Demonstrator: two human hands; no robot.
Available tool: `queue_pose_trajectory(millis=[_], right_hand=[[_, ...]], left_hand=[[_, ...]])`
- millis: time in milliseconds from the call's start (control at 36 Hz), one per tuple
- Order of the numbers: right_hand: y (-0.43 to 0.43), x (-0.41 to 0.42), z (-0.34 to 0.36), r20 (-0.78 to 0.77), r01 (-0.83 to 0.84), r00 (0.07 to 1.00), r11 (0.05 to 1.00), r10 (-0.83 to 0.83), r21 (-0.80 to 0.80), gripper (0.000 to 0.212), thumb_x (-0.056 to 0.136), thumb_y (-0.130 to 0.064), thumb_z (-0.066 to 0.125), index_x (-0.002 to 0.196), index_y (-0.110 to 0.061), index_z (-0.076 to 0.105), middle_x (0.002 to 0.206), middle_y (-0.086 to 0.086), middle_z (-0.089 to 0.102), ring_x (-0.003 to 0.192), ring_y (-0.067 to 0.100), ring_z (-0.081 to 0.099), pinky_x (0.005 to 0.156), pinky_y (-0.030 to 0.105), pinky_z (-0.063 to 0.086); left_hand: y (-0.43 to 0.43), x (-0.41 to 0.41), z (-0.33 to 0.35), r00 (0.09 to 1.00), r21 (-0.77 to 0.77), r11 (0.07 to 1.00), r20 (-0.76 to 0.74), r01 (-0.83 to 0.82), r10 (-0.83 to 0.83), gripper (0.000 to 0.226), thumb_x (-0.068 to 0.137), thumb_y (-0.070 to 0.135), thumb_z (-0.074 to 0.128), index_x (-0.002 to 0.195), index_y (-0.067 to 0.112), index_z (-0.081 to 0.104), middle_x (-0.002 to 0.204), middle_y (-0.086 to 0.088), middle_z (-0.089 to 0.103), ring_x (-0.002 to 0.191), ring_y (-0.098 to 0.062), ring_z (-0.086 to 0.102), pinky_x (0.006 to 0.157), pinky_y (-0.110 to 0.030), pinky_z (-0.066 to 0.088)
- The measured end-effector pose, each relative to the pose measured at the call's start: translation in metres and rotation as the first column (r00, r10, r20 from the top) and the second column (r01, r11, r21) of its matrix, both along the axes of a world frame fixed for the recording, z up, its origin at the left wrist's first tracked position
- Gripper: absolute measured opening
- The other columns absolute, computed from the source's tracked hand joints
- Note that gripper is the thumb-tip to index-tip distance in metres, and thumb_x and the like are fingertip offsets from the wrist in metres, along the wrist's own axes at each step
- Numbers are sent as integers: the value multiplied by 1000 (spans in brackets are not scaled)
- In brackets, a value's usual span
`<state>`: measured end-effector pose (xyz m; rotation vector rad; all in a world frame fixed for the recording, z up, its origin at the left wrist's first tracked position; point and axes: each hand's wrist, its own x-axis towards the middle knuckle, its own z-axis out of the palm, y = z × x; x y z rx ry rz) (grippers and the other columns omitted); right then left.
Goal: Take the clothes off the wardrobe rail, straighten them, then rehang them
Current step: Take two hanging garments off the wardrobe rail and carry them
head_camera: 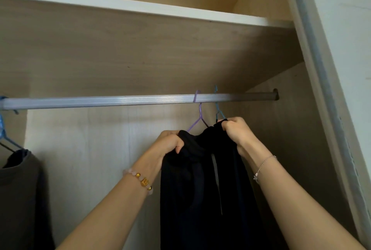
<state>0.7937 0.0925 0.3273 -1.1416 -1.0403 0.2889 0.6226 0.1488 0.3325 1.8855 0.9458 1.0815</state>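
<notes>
Near the right end of the wardrobe rail (120, 100), a black garment (200, 189) hangs from a purple hanger (197, 115) hooked over the rail, its top edge bunched up and its length dropping out of view below. The left hand (170, 141) has its grip closed tight on the garment's left shoulder, fingers curled over the cloth, with a beaded bracelet (141, 180) on the wrist. The right hand (233, 129) is likewise clenched on the garment's right shoulder, slightly higher, with a thin silver chain bracelet (263, 166) on that wrist. Just to the right of the purple hanger, a blue hanger (217, 107) is also hooked on the rail, its lower part meeting the black cloth by the right hand. At the rail's far left end another blue hanger (4, 129) carries a dark grey garment (20, 189). Above the rail runs a white-edged shelf (140, 9).
</notes>
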Motion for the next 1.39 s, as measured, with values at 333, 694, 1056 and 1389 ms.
queue_pose_trajectory(millis=[333, 694, 1056, 1389], right_hand=[[25, 1, 22, 180, 85, 981, 992, -68, -92, 22, 81, -3, 42, 89, 6, 61, 80, 15, 55, 70, 23, 51, 62, 29, 39], [33, 9, -3, 125, 30, 992, 983, -7, -181, 31, 83, -2, 44, 103, 12, 63, 79, 17, 57, 61, 24, 54, 57, 28, 42], [-28, -25, -140, -7, -207, 977, 953, 211, -221, 24, 92, -1, 45, 91, -2, 70, 78, 13, 66, 65, 20, 62, 56, 22, 49], [-120, -60, -309, -161, -527, 850, 810, 502, -257, 26, 87, 4, 55, 101, -12, 71, 88, 0, 74, 77, 7, 67, 66, 12, 52]], left_hand=[[12, -15, 32, 963, 86, 987, -224, -136, 152, 36, 87, -9, 49, 120, 0, 59, 78, -11, 52, 82, -25, 50, 74, -32, 50], [45, -9, 57, 785, 97, 933, -515, -346, 344, 44, 99, -4, 34, 142, -13, 32, 153, -24, 30, 143, -36, 30, 116, -37, 24], [42, -72, -119, 956, -315, 924, -261, -219, 137, 49, 83, -18, 49, 132, -13, 50, 118, -12, 54, 114, -30, 56, 72, -21, 50], [-128, -162, -316, 926, -417, 904, 297, -92, 232, 38, 50, 14, 80, 87, 10, 70, 66, 3, 75, 61, -3, 70, 58, -9, 53]])
